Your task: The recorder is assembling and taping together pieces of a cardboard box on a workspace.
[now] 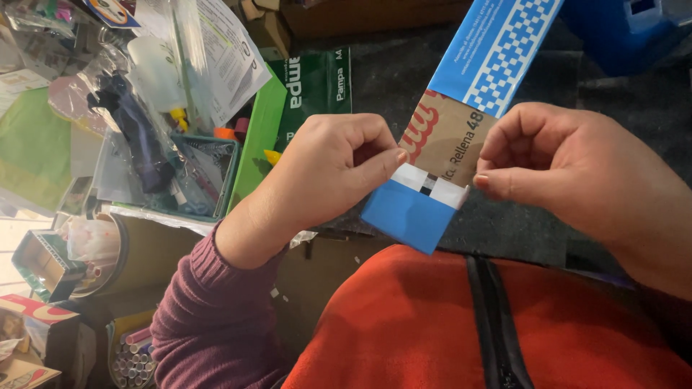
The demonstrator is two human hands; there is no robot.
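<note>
Both hands are up in front of the chest, over an orange zipped garment, and between them is a long strip of folded card, blue with a white chequer band on its far stretch, bare brown where the inside shows, and blue again at the near end. It is held in the air, carried by the fingers alone, slanting from the top right down towards the lap.

The left hand, in a maroon knitted sleeve, pinches the strip's left edge, thumb pressed against the forefinger right where the brown meets a small white patch. The right hand grips the opposite edge at the same height, thumb and forefinger closed on the card, the other fingers curled in. So the card is nipped from both sides, and the near blue end hangs free just below the two thumbs, folded back on itself.

Off to the left the desk is crowded. A green mesh basket holds pens and odds and ends, with a dark purple object in a clear bag leaning over it. Behind that lie clear plastic sleeves and printed sheets. A green paper ream wrapper stands just behind the left hand. At the desk's near left corner, a cardboard tube and a tub of rolled sticks.
</note>
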